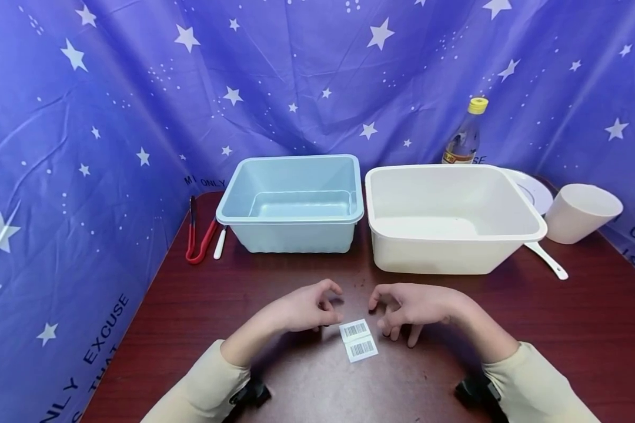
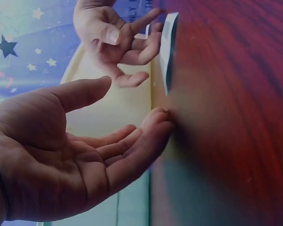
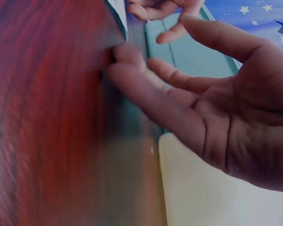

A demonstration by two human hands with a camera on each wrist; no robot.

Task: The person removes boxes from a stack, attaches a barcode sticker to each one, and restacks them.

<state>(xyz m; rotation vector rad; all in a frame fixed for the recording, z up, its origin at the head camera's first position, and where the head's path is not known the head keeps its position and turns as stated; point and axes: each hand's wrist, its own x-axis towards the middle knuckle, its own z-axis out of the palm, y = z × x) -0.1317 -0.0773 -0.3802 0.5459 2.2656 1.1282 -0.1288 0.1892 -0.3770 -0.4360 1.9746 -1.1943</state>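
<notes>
A small white paper slip (image 1: pixel 358 340) with two printed barcodes and a crease across its middle lies on the table, its edge slightly raised in the left wrist view. Just left of it is my left hand (image 1: pixel 308 306), fingers loosely bent, nothing held. On the other side my right hand (image 1: pixel 420 306) hovers low with relaxed, spread fingers, also holding nothing. Both palms face inward, and in the left wrist view the left fingertips (image 2: pixel 159 115) come close to the tabletop.
Behind the hands stand a light blue bin (image 1: pixel 296 235) and a white bin (image 1: pixel 434 255). Red tongs (image 1: pixel 193 257) and a white handle (image 1: pixel 220 244) lie at left. At right are a white cup (image 1: pixel 579 217), a plate (image 1: pixel 534 191), a white-handled utensil (image 1: pixel 547 258) and a yellow-capped bottle (image 1: pixel 463 138).
</notes>
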